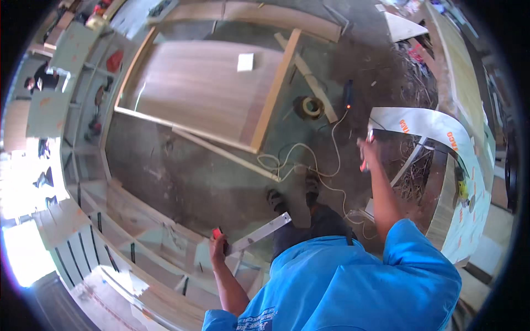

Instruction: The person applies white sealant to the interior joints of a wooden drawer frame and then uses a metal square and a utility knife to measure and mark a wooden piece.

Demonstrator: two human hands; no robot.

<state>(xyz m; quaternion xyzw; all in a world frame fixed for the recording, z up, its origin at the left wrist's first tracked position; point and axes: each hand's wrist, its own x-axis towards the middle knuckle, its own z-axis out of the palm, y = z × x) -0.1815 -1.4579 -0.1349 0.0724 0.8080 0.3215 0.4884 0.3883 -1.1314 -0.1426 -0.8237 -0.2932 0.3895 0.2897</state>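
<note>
My left hand (pixel 218 249), low and left of my body, is closed around the red and dark stock of what looks like a try square. The wide metal blade of the try square (pixel 259 234) points right, across in front of my legs. My right hand (pixel 369 151) is raised at the right, closed on a red-handled hand tool (pixel 364 165) with a metal tip. Its exact kind is too small to tell. Just beyond that hand, the end of a curved white laminate strip (pixel 411 117) with orange print juts out; I cannot tell whether the tool touches it.
A large wood panel (pixel 204 83) lies in a timber frame ahead. A tape roll (pixel 312 107), a dark power tool (pixel 348 95) and its looping white cord (pixel 338 144) lie on the floor near my feet. Cabinet frames (pixel 88 110) stand left; offcuts and scraps (pixel 417 165) lie right.
</note>
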